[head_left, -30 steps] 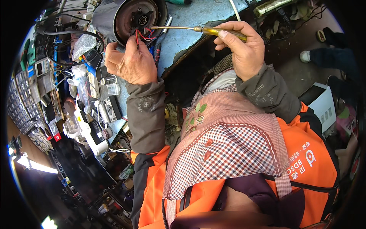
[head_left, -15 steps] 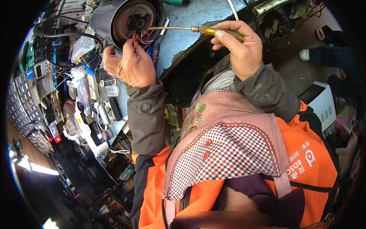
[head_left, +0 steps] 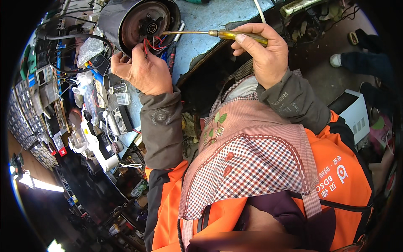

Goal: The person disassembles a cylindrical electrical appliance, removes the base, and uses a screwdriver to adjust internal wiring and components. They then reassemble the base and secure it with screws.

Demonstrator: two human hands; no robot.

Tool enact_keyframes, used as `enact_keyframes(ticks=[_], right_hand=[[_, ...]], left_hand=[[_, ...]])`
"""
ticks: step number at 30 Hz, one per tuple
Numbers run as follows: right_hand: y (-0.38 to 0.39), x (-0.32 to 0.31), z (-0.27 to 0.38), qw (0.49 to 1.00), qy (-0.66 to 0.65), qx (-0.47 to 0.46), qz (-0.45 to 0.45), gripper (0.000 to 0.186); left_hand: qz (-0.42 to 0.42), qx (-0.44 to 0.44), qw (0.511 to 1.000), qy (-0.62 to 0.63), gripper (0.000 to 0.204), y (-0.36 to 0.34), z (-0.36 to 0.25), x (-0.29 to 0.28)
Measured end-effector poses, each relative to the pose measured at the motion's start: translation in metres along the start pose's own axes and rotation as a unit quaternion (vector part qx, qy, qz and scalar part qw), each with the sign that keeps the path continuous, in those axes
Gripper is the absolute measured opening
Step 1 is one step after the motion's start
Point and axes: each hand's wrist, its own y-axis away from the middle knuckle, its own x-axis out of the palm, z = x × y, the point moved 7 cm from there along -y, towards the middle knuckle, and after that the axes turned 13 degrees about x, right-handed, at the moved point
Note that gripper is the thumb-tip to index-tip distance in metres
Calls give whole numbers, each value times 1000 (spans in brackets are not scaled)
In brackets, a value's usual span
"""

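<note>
A dark, round metal housing (head_left: 110,26) lies on its side at the top of the bench, its open face toward me. A bearing (head_left: 152,28) sits in its middle, with thin red wires (head_left: 158,43) at the lower rim. Thumb and fingers of my left hand (head_left: 145,71) are closed on a red wire end there; the fingertips partly hide it. In my right hand (head_left: 268,52) is a screwdriver with a translucent yellow handle (head_left: 239,36). Its long shaft points left, and the tip reaches the housing's opening beside the bearing; whether it touches cannot be told.
The blue bench top (head_left: 205,25) ends in a worn edge before me. Tools, cables and small parts crowd the left side, with a white curved device (head_left: 98,147) and drawer racks (head_left: 25,109). A white box (head_left: 354,115) stands right, near another person's legs (head_left: 363,61).
My left fingers have shifted slightly up and left along the housing's lower rim, and less of the red wire end shows. The screwdriver keeps nearly the same place.
</note>
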Motion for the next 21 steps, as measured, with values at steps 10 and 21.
enact_keyframes(ticks=[10, 21], right_hand=[[0, 1, -4, 1000, -8, 3, 5, 17], [1, 3, -3, 1000, -6, 2, 9, 18]], left_hand=[[-9, 14, 1000, -8, 29, -6, -4, -5], [-9, 42, 996, -84, 21, -5, -10, -2]])
